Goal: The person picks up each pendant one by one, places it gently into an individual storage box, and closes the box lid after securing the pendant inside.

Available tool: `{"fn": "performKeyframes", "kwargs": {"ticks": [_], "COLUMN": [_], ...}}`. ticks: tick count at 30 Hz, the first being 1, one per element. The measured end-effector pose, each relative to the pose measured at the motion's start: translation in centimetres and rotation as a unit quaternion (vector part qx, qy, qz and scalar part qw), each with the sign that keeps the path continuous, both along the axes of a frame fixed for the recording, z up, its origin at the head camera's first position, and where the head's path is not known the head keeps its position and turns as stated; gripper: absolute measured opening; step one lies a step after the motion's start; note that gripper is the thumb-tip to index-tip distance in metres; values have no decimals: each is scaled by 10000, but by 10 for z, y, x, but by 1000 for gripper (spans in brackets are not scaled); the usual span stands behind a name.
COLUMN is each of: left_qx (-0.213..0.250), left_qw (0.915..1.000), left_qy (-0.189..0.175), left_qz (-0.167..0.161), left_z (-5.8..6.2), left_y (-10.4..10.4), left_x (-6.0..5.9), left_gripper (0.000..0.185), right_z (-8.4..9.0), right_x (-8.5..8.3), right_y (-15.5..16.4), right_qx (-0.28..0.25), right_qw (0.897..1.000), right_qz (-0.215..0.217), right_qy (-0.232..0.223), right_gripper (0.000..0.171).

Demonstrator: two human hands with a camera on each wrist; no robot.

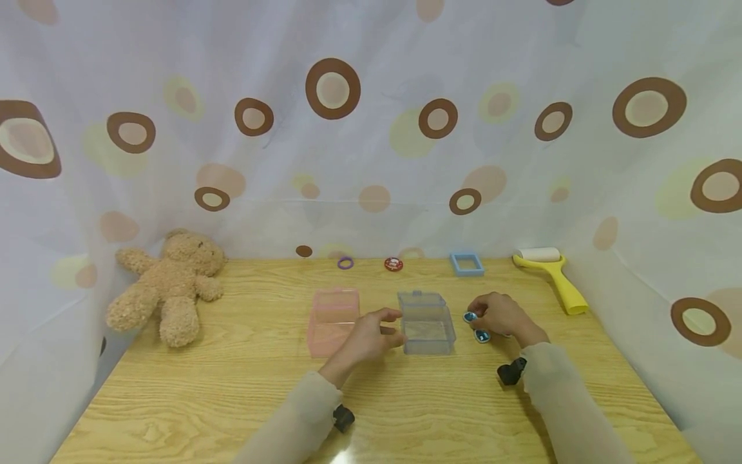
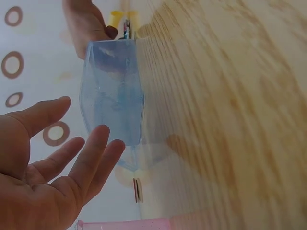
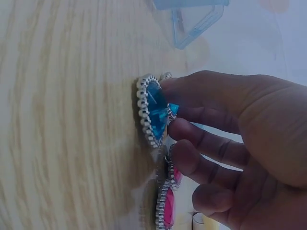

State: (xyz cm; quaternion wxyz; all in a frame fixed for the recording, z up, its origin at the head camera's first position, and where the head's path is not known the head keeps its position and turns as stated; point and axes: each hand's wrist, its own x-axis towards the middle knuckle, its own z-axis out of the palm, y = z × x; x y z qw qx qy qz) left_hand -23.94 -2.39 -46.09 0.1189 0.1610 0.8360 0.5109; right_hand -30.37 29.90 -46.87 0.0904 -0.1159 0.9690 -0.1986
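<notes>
My right hand [image 1: 503, 316] pinches the blue rhinestone-rimmed gem [image 3: 154, 111], left hand [image 1: 371, 335] relaxed beside the clear blue plastic box [image 1: 427, 322], probably dropping it in next.

A wooden table [image 1: 232, 386] carried everything. A clear blue box [image 1: 427, 322] sat near its middle, a pink box [image 1: 333, 321] just left of that and blue gems [image 1: 476, 326] just right. Behind the blue box lay a purple ring [image 1: 345, 263], a red disc [image 1: 393, 264], a blue frame [image 1: 467, 263] and a yellow roller [image 1: 553, 276]. A teddy bear [image 1: 168, 283] lay far left.
</notes>
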Motion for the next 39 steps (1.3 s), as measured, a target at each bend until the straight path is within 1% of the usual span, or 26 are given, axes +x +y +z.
{"fn": "performKeyframes", "kwargs": {"ticks": [6,10,14,17,21,24,30,36,39], "left_qx": [-40,-109,-110,-165,-294,-373,-473,-486,-502], "left_qw": [9999,9998,9997,9992,9985,9983,9981,9981,9981], "left_qy": [99,140,222,350,457,441,388,315,273], "left_qz": [-15,32,73,44,19,58,102,196,210], "left_z": [-2,-4,-5,-5,-6,-6,-6,-5,-5], "left_y": [2,4,6,7,9,10,13,15,16], "left_x": [-1,-2,-2,-3,-4,-4,-4,-4,-3], "left_gripper": [49,47,47,48,46,45,44,46,47], "right_z": [1,2,5,6,4,4,9,19,25], "right_x": [1,1,2,1,0,2,3,7,10], "right_y": [-2,-4,-4,-3,-1,-2,-3,-9,-14], "right_qx": [177,169,-138,-417,-705,-865,-1086,-1072,-1125], "right_qw": [9997,9998,9999,9989,9972,9960,9940,9933,9924], "right_qz": [47,39,-60,-130,-103,-41,101,278,355], "right_qy": [161,137,-57,-168,-236,-228,-7,341,361], "right_gripper": [29,29,32,31,29,29,28,26,27]}}
